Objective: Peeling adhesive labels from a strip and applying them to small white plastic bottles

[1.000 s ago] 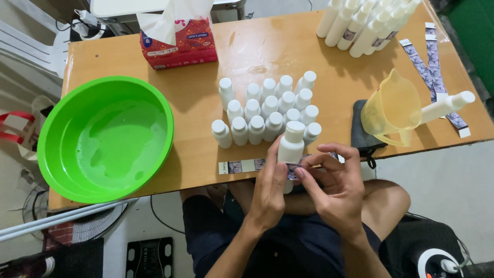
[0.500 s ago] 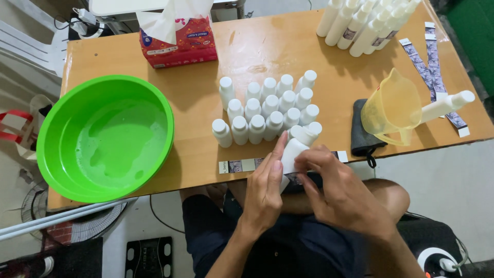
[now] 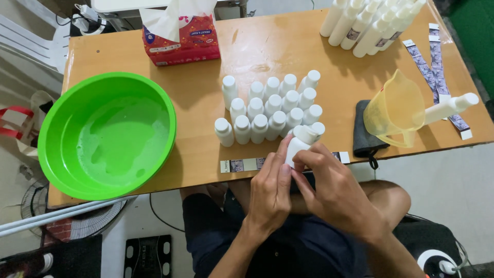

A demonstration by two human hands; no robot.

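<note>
Gripping white bottle [image 3: 300, 144] — both hands, label strip [image 3: 242, 165] beneath

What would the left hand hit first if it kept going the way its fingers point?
The left hand points up and slightly right, along the white bottle both hands hold. Straight on, it would probably first meet the front row of the cluster of white capped bottles on the table, though depth is unclear.

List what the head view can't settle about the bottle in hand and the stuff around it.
- White bottle: lower body hidden by left hand and right hand; label state unknown.
- Label strip: middle covered by both hands.
- Far bottle cluster: cut off by top edge.
- Green basin: liquid depth unclear.
</note>
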